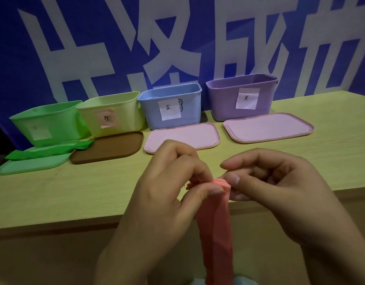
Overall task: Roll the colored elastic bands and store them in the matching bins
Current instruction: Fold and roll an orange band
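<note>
Two hands pinch the top of a pink band [215, 219] at the near edge of a table [54, 194], four bins lined up behind.

From the left: a green bin [48, 124] stands at the back with a green lid [31, 166] in front of it and green bands [48, 151] lying across that lid; next a yellow bin [113, 113] with a pink label, a brown lid [109, 148] before it; then a blue bin [171, 105] and a purple bin [242, 96], each with a white label and a pink lid flat in front. Nearer the camera, the left hand [167, 182] curls its thumb and fingers onto the folded top end of the band, and the right hand [276, 182] pinches the same end from the other side; the rest of the band hangs below the table edge. A blue banner [23, 58] with large white characters fills the back.
</note>
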The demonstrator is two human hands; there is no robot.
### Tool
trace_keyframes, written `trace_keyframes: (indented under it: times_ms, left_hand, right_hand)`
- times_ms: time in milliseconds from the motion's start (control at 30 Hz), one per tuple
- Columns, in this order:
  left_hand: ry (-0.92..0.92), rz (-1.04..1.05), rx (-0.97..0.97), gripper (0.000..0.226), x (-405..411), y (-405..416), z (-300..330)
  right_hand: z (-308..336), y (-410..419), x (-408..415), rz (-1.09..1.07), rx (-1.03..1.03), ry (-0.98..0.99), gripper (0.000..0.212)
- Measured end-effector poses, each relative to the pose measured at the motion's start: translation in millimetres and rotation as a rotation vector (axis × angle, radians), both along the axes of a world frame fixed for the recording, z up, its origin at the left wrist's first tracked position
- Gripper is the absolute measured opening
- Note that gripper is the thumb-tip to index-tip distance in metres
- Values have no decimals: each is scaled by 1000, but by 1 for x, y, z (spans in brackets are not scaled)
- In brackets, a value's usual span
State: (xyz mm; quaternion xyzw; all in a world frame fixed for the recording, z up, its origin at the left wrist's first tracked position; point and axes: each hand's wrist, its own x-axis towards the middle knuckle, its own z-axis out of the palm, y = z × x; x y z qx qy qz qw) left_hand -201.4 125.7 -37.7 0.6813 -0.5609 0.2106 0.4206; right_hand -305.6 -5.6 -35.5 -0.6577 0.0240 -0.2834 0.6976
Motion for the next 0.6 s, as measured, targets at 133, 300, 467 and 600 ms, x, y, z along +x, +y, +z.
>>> trace_keyframes:
  times_ms: [133,300,467,600]
  left_hand:
    - [9,23,-33,13,-2,1,0]
    - [-7,37,-77,14,-2,2,0]
    - [-61,36,-90,13,-2,2,1]
    - [-51,16,-53,12,-1,3,1]
  right_hand:
    - [-3,2,1,-11,75,-25,16]
    - [-3,5,4,-14,124,-34,18]
    - [-3,4,5,14,177,-34,18]
    - [-1,5,2,-13,48,-71,18]
